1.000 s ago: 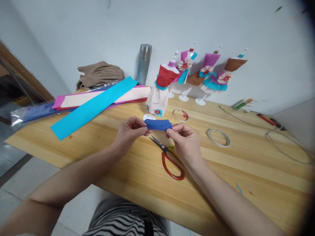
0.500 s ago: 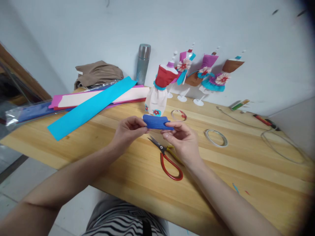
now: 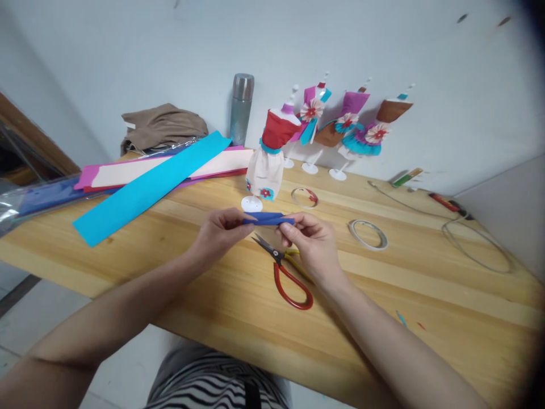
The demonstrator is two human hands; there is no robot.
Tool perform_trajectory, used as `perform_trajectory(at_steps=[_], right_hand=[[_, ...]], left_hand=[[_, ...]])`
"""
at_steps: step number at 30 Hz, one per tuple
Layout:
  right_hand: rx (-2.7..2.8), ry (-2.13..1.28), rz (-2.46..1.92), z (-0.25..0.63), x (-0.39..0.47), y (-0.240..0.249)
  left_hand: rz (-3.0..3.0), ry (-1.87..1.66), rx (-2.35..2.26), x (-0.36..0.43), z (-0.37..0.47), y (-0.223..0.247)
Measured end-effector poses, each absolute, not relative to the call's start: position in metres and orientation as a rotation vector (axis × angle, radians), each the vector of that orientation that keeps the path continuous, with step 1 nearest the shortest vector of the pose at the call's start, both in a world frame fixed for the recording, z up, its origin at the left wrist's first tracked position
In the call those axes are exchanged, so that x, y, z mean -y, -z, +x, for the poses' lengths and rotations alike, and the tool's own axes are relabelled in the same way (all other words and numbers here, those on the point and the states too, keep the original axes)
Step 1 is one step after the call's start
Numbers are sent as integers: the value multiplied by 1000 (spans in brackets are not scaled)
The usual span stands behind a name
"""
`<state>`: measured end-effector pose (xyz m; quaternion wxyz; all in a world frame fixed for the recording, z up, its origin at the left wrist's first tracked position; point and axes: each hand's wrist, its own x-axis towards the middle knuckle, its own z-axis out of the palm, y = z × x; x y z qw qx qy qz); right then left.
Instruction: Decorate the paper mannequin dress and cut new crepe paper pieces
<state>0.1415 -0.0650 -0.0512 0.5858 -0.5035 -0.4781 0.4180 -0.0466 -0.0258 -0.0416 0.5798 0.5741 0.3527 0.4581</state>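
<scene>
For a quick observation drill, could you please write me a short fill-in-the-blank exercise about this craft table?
1. Both the left hand and the right hand pinch a folded strip of paper whose colour is ____.
2. The scissors lying on the wooden table have handles coloured ____.
3. The metal flask stands against the ____.
4. The long strip lying across the paper stack is coloured ____.

Missing words: dark blue; red; wall; light blue.

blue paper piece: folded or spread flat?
Folded. The blue paper piece shows as a narrow band with layered edges, pinched between the left hand and the right hand above the table.
</scene>
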Motion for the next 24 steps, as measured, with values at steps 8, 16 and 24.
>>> perform_trajectory(at_steps=[8, 16, 24], right_hand=[[1329, -786, -1231, 154, 63, 44], [1188, -1338, -1187, 154, 59, 53], [957, -1445, -1096, 145, 61, 49]], left_hand=[[1271, -1006, -907, 24, -48, 42], [1024, -921, -822, 17, -49, 52], [862, -844, -653, 19, -42, 52]])
